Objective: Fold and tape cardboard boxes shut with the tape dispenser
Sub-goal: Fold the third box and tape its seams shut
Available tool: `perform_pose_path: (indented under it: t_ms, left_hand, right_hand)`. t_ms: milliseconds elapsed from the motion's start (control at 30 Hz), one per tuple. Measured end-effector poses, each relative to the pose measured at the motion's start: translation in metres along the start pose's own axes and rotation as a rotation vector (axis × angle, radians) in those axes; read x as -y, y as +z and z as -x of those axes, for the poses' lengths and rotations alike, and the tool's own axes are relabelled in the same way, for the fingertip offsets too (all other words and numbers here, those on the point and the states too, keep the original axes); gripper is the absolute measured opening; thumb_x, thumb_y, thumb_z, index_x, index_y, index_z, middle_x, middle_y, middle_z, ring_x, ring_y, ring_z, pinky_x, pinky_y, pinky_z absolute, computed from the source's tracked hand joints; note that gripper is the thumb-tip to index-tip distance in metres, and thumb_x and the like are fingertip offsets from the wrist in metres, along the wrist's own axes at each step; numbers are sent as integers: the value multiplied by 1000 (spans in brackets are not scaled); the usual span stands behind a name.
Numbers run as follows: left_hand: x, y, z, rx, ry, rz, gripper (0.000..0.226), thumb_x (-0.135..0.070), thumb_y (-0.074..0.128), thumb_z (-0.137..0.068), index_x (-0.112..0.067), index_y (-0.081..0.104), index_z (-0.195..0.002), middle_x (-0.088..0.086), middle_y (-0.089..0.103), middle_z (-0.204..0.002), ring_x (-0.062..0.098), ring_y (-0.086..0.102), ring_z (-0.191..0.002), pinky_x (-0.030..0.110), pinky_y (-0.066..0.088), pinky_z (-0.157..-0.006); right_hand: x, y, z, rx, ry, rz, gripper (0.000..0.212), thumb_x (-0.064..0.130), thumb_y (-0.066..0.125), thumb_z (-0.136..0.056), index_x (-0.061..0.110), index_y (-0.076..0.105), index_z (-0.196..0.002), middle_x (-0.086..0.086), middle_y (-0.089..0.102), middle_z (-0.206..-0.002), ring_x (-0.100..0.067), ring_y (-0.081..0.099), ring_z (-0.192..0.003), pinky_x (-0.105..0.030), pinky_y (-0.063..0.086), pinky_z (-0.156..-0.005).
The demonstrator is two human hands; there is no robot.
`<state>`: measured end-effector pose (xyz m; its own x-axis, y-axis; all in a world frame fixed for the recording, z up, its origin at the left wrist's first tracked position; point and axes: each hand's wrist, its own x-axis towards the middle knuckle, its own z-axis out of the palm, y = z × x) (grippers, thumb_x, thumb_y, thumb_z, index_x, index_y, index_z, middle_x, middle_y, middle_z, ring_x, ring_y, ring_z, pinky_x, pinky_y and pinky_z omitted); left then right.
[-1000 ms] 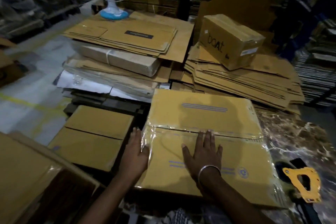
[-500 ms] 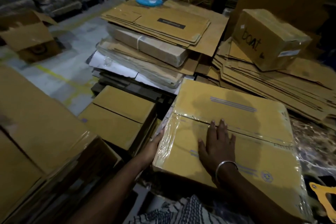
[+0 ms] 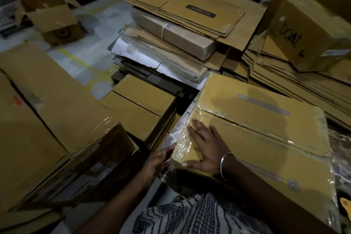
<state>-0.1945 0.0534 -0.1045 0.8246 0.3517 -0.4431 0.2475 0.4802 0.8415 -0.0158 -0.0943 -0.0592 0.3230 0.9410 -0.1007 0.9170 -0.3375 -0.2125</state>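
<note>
Head view. Taped cardboard box (image 3: 266,138) lies directly ahead and right of the body, long axis running from near-left to far-right; its near-left corner sits between both hands. Right hand (image 3: 205,148) rests flat on the top face at that corner, fingers straight and spread. Left hand (image 3: 157,161) is at the box's left side, fingers curled against the crinkled clear tape (image 3: 182,142) there; whether it grips is not clear. Both hands equally near.
</note>
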Motion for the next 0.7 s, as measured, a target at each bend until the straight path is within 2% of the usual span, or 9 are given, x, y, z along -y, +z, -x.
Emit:
perform_pose_path:
  t_ms: [100, 233, 333, 433, 533, 600, 700]
  left_hand:
    - [9, 0, -4, -20, 57, -41, 94, -67, 87, -56, -17, 63, -132, 9, 66, -130, 20, 65, -117, 28, 53, -89]
    - [14, 3, -13, -54, 76, -29, 67, -60, 91, -54, -28, 77, -112, 12, 70, -123, 25, 67, -114, 29, 55, -88]
    - [15, 10, -18, -12, 98, 25, 62, -57, 94, -50, -33, 79, -105, 4, 75, -112, 19, 71, -103, 29, 56, -84]
    - [19, 5, -20, -30, 115, 0, 58, -49, 93, -59, -29, 78, -111, 8, 73, -117, 24, 69, -108, 39, 56, -93]
    - [16, -5, -24, -102, 115, -49, 44, -16, 81, -73, -16, 75, -117, 17, 70, -120, 39, 64, -116, 59, 46, -104]
    - [5, -3, -29, -132, 74, -49, 42, -8, 72, -77, -15, 72, -119, 12, 72, -118, 40, 63, -118, 53, 49, -100]
    - [-27, 14, -41, -176, 121, -42, 32, -13, 62, -91, -23, 66, -122, -5, 72, -119, 20, 64, -118, 31, 55, -83]
  right_hand:
    - [1, 0, 1, -9, 4, -34, 119, 93, 39, -73, 17, 12, -161, -6, -6, -169, -17, -7, -155, -51, -1, -123]
    - [2, -2, 1, -25, 6, -70, 113, 89, 40, -76, 18, 13, -161, -4, -5, -169, -16, -6, -155, -48, -2, -123]
    - [2, 0, 1, -33, 23, -83, 108, 86, 41, -79, 21, 15, -161, -2, -4, -169, -15, -5, -155, -48, -1, -124]
    - [3, 2, 3, -80, 81, -131, 96, 83, 37, -82, 30, 20, -160, -1, 0, -169, -19, -3, -155, -47, 0, -122]
    - [2, 2, 2, -107, 133, -172, 92, 83, 36, -82, 34, 22, -159, 2, 6, -168, -19, 2, -155, -39, -1, -121]
    - [2, 0, 0, -116, 165, -190, 95, 80, 39, -83, 28, 19, -160, 4, 11, -168, -16, 7, -155, -36, 1, -121]
    - [2, 1, -2, -148, 180, -168, 97, 77, 42, -84, 19, 23, -159, 1, 21, -166, -19, 19, -153, -41, 12, -123]
